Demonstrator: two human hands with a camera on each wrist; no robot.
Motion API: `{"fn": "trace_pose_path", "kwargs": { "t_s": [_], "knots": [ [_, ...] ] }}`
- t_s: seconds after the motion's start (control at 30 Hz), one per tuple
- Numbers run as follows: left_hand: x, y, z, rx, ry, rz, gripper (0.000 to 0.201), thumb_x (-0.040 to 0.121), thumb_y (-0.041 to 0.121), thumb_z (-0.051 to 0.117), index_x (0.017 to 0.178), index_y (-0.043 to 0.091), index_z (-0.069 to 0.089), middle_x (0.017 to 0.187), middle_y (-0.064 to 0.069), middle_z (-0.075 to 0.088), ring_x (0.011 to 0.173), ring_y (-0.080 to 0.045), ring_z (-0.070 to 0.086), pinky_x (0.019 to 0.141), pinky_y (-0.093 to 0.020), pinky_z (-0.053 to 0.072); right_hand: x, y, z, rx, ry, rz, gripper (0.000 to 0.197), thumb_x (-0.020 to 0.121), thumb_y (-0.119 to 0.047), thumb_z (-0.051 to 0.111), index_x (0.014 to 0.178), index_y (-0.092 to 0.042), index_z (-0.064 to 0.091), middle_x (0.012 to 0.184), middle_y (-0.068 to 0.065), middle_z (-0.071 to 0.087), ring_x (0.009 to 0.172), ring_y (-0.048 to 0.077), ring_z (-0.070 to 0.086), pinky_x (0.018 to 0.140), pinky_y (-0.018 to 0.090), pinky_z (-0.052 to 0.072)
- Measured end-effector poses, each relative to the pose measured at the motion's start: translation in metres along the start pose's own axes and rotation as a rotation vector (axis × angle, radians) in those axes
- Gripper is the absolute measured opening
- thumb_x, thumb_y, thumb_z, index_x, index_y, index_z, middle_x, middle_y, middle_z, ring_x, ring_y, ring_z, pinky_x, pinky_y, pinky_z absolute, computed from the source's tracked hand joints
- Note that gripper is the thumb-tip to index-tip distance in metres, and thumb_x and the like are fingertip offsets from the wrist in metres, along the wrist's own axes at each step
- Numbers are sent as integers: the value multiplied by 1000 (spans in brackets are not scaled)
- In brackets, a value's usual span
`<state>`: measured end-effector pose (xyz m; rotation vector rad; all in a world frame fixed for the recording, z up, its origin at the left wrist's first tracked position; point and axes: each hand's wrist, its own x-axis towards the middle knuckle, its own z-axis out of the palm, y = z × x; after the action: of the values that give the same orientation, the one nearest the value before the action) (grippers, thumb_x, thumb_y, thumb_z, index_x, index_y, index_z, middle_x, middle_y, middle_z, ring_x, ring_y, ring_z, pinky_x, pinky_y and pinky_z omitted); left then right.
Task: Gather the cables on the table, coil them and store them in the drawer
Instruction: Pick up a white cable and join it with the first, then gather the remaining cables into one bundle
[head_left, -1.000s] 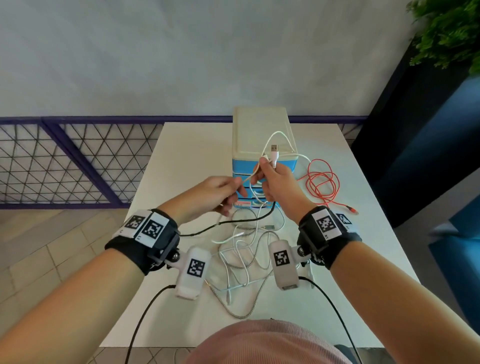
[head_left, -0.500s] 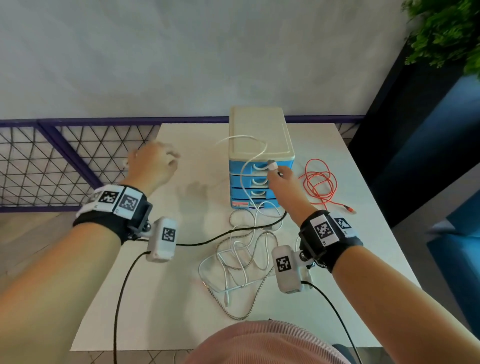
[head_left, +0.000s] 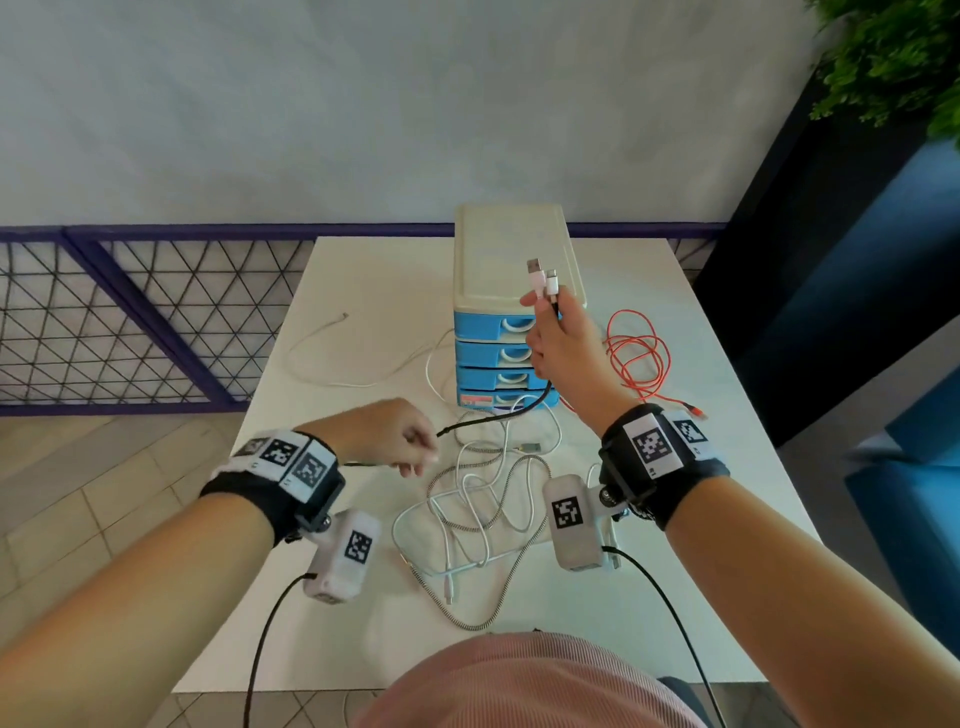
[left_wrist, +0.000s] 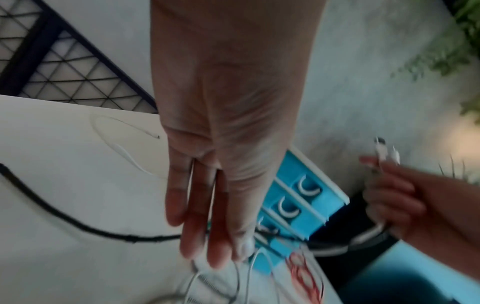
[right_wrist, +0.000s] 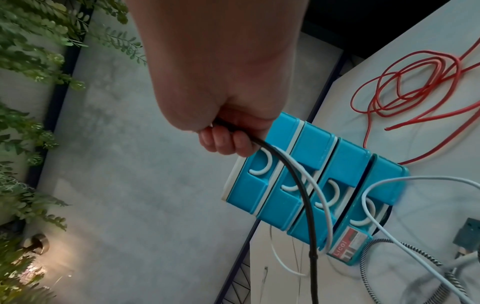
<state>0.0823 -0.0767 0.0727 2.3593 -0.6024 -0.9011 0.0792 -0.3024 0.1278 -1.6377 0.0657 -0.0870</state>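
White table (head_left: 363, 291) fills the middle of the view, with a grey wall behind it, a mesh railing (head_left: 130, 322) off to the left and a plant (head_left: 893, 57) at far right. On its far side stands the drawer unit (head_left: 511, 312), four blue drawers all closed, placed within reach for storing, I judge.

To the right of the unit lies the red cable (head_left: 636, 358) in a loose bundle. Near the front edge, white and braided cables sit in a tangle (head_left: 483, 509), and a thin white cable (head_left: 332, 358) trails across the left side.

Raised in front of the top drawer, the right hand (head_left: 563, 343) has its fingers clenched round two cable ends, plugs (head_left: 543, 275) sticking up side by side, probably kept together so the leads can be coiled as one. From its fist the black cable (right_wrist: 306, 197) and a white one hang down past the drawers.

Lower and to the left, the left hand (head_left: 387, 434) seems to pinch the black cable, likely drawing it taut; its wrist view is too blurred to confirm the grip.
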Motion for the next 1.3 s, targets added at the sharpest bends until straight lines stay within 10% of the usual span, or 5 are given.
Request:
{"fn": "trace_pose_path", "kwargs": {
  "t_s": [0.23, 0.37, 0.67, 0.9, 1.3],
  "knots": [
    [1, -25, 62, 496, -353, -48, 33, 63, 42, 77, 94, 35, 68, 99, 11, 52, 93, -9, 55, 82, -30, 49, 1, 3, 4, -92, -38, 17, 23, 104, -21, 32, 105, -11, 53, 60, -4, 33, 45, 3, 31, 41, 15, 31],
    [-2, -15, 63, 320, -333, -4, 16, 80, 31, 69, 90, 18, 71, 85, 6, 63, 63, 3, 53, 62, -17, 39, 2, 7, 3, -161, -63, 40, 29, 101, -29, 42, 102, -5, 58, 64, -3, 36, 50, 6, 34, 45, 17, 35],
    [3, 51, -20, -180, 476, 268, 16, 93, 18, 56, 84, 8, 64, 76, -8, 64, 62, 0, 49, 61, -15, 39, -10, 13, 21, -287, -419, 166, 30, 105, -24, 31, 85, -11, 49, 62, 2, 66, 52, 14, 63, 50, 20, 46],
    [1, 55, -34, -350, 489, 180, 39, 92, 38, 55, 61, 15, 54, 44, 8, 41, 35, -7, 32, 38, -19, 29, -4, -7, 11, -93, -196, 106, 32, 103, -26, 38, 79, -10, 53, 56, -5, 37, 45, 11, 30, 45, 24, 29],
    [-6, -16, -14, -343, 247, 15, 68, 63, 84, 48, 58, 17, 51, 48, 4, 47, 47, -11, 51, 66, -23, 42, 24, -18, -22, -81, 211, -82, 29, 103, -27, 35, 79, -20, 49, 71, -8, 50, 50, 1, 41, 53, 24, 37]
  ]
}}
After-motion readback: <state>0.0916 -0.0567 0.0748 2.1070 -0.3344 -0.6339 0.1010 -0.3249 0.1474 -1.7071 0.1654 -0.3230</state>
